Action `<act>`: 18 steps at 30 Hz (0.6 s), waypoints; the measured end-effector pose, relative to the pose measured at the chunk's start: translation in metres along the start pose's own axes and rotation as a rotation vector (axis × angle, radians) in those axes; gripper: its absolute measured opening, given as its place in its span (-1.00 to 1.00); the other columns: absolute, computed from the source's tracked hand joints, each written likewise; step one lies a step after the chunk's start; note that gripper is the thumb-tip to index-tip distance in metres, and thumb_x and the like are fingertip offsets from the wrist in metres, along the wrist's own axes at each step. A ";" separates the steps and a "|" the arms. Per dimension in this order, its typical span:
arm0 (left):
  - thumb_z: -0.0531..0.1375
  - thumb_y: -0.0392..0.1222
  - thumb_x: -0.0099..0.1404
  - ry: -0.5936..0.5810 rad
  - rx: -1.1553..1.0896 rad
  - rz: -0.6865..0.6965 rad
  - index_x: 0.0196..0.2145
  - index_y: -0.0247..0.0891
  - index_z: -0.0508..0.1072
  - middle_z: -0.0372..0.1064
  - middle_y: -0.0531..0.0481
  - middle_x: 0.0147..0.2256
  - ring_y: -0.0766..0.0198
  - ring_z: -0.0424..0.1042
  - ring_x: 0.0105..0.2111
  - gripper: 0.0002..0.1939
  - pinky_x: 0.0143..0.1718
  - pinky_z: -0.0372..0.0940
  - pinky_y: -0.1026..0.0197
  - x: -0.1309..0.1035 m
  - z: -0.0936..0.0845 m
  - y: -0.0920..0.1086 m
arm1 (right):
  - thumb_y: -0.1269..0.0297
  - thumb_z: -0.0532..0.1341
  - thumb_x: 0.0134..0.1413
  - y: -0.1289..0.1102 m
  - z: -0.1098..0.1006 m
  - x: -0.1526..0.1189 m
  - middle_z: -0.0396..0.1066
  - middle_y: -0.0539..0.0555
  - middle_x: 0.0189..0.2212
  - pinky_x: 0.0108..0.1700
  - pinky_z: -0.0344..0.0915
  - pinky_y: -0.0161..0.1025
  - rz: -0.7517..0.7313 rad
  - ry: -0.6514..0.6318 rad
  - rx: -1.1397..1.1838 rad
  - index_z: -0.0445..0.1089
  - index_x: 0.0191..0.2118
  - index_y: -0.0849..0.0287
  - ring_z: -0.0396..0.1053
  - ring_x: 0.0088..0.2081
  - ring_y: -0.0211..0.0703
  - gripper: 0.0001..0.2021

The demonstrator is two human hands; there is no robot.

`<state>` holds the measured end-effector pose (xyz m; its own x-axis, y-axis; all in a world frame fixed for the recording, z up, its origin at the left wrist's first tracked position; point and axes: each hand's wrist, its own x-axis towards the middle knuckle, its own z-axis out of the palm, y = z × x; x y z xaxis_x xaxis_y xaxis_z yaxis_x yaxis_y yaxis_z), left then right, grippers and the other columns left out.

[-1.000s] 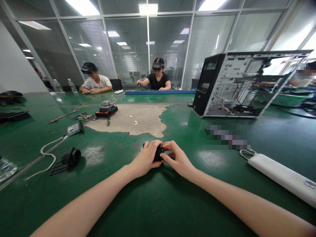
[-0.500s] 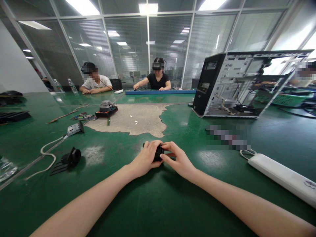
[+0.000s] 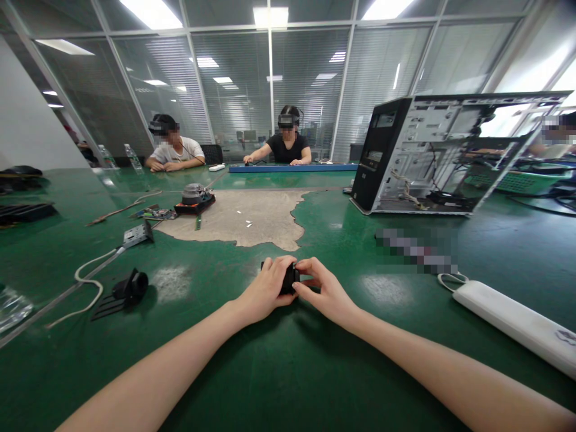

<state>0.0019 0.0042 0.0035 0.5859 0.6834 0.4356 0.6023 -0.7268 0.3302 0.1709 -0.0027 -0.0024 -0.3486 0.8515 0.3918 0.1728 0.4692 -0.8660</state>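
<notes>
Low over the green table [image 3: 252, 384], in the middle of the head view, a small black object [image 3: 288, 282] sits between my two hands. My left hand [image 3: 267, 288] wraps over its top and left side, with the thumb along the near edge. The thumb and fingertips of my right hand [image 3: 321, 291] pinch the object's right edge. Most of the object is hidden under my left hand, and its kind is hard to tell. A bare patch [image 3: 252, 219] of torn table covering lies beyond my hands.
An open computer case [image 3: 382, 156] stands at the back right, near a white power strip [image 3: 508, 318]. On the left lie a black bracket part [image 3: 130, 288], a metal box [image 3: 137, 234] and a heatsink-like part [image 3: 193, 198]. Two people sit across the table.
</notes>
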 end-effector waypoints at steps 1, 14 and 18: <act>0.16 -0.29 0.09 0.003 0.000 0.000 0.05 -0.24 -0.02 0.10 -0.14 -0.02 0.11 0.12 -0.14 -0.40 -0.08 0.12 0.03 0.000 0.000 0.000 | 0.36 0.15 -0.04 0.000 0.000 0.000 0.22 0.04 -0.23 -0.19 0.35 -0.25 -0.006 0.012 -0.005 0.20 -0.24 0.13 0.28 -0.15 -0.21 -0.82; 0.16 -0.25 0.11 0.007 0.013 0.001 0.04 -0.25 -0.01 0.10 -0.15 -0.02 0.10 0.12 -0.13 -0.42 -0.07 0.12 0.02 0.001 0.002 -0.001 | 0.36 0.15 -0.05 0.001 0.000 0.003 0.26 0.05 -0.26 -0.28 0.36 -0.25 0.127 -0.015 0.075 0.17 -0.21 0.14 0.31 -0.19 -0.20 -0.78; 0.17 -0.28 0.10 0.001 0.015 0.005 0.05 -0.25 -0.02 0.10 -0.15 -0.01 0.09 0.12 -0.12 -0.40 -0.07 0.11 0.02 0.000 0.001 -0.001 | 0.37 0.17 -0.08 -0.001 -0.002 0.001 0.24 0.04 -0.25 -0.28 0.34 -0.28 0.034 0.019 0.016 0.20 -0.27 0.13 0.28 -0.15 -0.18 -0.81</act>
<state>0.0022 0.0049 0.0026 0.5884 0.6793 0.4386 0.6072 -0.7294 0.3151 0.1721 -0.0014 -0.0006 -0.3248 0.8712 0.3681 0.1692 0.4365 -0.8836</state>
